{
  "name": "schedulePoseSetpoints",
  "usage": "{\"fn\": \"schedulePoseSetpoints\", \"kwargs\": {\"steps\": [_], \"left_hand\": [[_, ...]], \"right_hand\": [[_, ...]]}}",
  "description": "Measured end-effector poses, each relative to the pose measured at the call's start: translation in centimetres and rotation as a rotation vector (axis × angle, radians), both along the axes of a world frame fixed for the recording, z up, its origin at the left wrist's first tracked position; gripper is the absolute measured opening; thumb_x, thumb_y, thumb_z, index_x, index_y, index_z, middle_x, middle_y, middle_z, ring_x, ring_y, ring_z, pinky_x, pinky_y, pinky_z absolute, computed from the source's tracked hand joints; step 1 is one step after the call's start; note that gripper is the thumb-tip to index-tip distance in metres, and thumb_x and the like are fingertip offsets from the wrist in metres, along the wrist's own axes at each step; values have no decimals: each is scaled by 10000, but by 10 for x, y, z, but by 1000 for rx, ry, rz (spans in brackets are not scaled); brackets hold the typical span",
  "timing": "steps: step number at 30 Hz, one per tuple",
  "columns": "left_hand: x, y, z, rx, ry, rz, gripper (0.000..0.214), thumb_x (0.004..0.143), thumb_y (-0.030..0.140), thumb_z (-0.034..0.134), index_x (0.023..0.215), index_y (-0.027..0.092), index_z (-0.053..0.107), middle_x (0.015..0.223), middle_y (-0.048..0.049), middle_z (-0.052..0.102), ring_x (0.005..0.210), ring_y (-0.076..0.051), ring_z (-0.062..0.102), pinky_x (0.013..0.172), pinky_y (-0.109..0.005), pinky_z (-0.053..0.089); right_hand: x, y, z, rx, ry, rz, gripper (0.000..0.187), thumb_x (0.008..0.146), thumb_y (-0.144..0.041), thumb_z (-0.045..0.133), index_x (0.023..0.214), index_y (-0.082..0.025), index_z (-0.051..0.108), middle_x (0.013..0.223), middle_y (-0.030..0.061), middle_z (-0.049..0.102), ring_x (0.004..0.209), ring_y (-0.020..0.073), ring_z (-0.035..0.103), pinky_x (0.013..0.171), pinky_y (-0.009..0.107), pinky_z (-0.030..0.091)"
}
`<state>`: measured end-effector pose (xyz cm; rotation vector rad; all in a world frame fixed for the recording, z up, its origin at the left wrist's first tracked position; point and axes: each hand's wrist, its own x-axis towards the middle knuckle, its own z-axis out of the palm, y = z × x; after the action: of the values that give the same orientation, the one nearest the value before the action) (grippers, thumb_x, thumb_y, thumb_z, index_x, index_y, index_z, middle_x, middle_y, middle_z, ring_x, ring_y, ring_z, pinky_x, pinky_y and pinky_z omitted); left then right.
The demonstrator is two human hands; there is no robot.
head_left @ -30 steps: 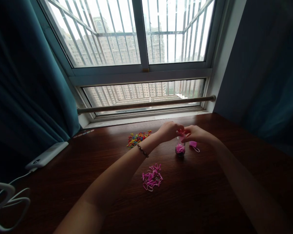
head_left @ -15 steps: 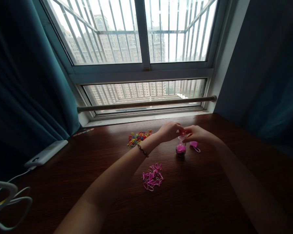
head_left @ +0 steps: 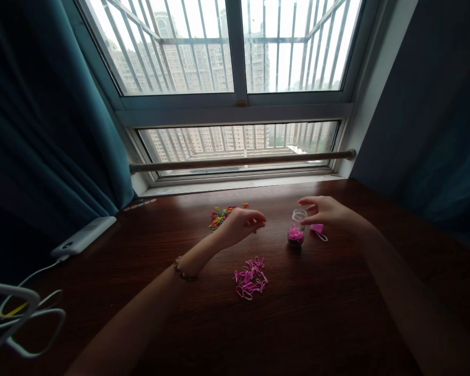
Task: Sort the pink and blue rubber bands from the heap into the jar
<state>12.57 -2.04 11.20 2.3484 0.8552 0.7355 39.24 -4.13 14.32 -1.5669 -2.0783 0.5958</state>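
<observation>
A small clear glass jar (head_left: 298,214) stands upright and uncapped on the dark wooden table, partly filled with small pink loops that look like rubber bands (head_left: 296,234). My right hand (head_left: 326,211) is at the jar's right side, fingers apart, with the lower fingertips close to its neck; whether they touch the glass I cannot tell. To the left of the jar hovers my left hand (head_left: 241,225), its fingers loosely bent with a gap and nothing visible between them. Nearer me lies a pile of pink loops (head_left: 251,278). Behind my left hand, a multicoloured pile (head_left: 219,215) is partly hidden.
A pink cap-like piece with a pale loop (head_left: 318,230) lies right of the jar. On the left are a white power bank (head_left: 84,237) and white cables (head_left: 31,316). A metal rail (head_left: 243,161) crosses the window behind the table; a blue curtain (head_left: 97,130) hangs left.
My left hand has moved left, away from the jar mouth. My right hand's fingers have spread beside the jar, leaving its open mouth visible. The view has shifted slightly.
</observation>
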Motion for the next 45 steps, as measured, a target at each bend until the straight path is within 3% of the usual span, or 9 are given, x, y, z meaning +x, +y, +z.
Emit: {"fn": "schedulePoseSetpoints", "kwargs": {"steps": [3, 5, 8, 13, 20, 24, 32, 39, 45], "left_hand": [[-39, -13, -15, -111, 109, 109, 191, 754, 310, 537, 782, 138, 615, 642, -4, 607, 527, -74, 524, 519, -178, 396], [-58, -21, -23, -218, 253, 108, 207, 683, 330, 610, 779, 147, 602, 632, 14, 594, 548, -85, 519, 504, -178, 374], [-71, -32, -31, -322, 508, 95, 299, 537, 322, 708, 758, 163, 583, 637, 33, 579, 559, -100, 505, 472, -185, 324], [-61, -45, -44, -224, 650, 87, 399, 474, 405, 724, 752, 179, 548, 698, 17, 566, 602, -138, 499, 468, -211, 278], [-50, -49, -63, -245, 577, 74, 515, 434, 429, 749, 820, 173, 524, 778, -10, 569, 658, -169, 527, 493, -215, 310], [-49, -48, -65, -263, 495, 127, 482, 467, 422, 731, 817, 164, 522, 753, -1, 574, 621, -143, 514, 461, -200, 292], [-44, -46, -73, -315, 313, 81, 161, 602, 234, 643, 717, 131, 600, 650, 11, 604, 596, -113, 527, 490, -176, 326], [-43, -42, -76, -262, 294, 48, 188, 663, 308, 630, 682, 128, 679, 626, 3, 580, 570, -91, 490, 499, -174, 320], [-42, -41, -76, -253, 161, -26, 193, 673, 332, 646, 705, 147, 691, 669, 4, 527, 575, -73, 468, 499, -168, 324]], "right_hand": [[-26, -23, 7, 245, 2, -56, 457, 618, -319, 679, 1041, -168, 591, 960, 88, 626, 819, 204, 590, 694, 297, 469], [-53, -40, 1, 250, -1, 11, 307, 703, -335, 609, 963, -172, 612, 824, 64, 638, 701, 164, 588, 643, 275, 458], [-95, -57, -30, 94, -211, 184, 207, 748, -349, 563, 809, -161, 624, 748, 66, 614, 672, 162, 576, 618, 260, 427], [-133, -56, -90, -16, -417, 112, 283, 805, -365, 483, 864, -107, 582, 905, 140, 550, 761, 216, 574, 657, 299, 419], [-143, -60, -106, -51, -148, 293, 328, 721, -435, 575, 888, -153, 559, 905, 63, 507, 789, 165, 532, 710, 263, 412], [-146, -62, -114, -39, -87, 283, 365, 615, -405, 675, 866, -165, 562, 864, 39, 517, 753, 160, 523, 662, 252, 403], [-147, -61, -125, 30, -86, 242, 42, 674, -203, 572, 663, -165, 560, 712, 22, 552, 631, 124, 503, 580, 217, 351], [-147, -60, -119, 47, -72, 229, 81, 653, -166, 535, 605, -152, 598, 623, 23, 592, 554, 108, 486, 543, 211, 329], [-137, -47, -120, -120, 123, 240, 132, 635, -217, 561, 618, -119, 649, 515, -6, 561, 470, 76, 432, 440, 188, 268]]}}
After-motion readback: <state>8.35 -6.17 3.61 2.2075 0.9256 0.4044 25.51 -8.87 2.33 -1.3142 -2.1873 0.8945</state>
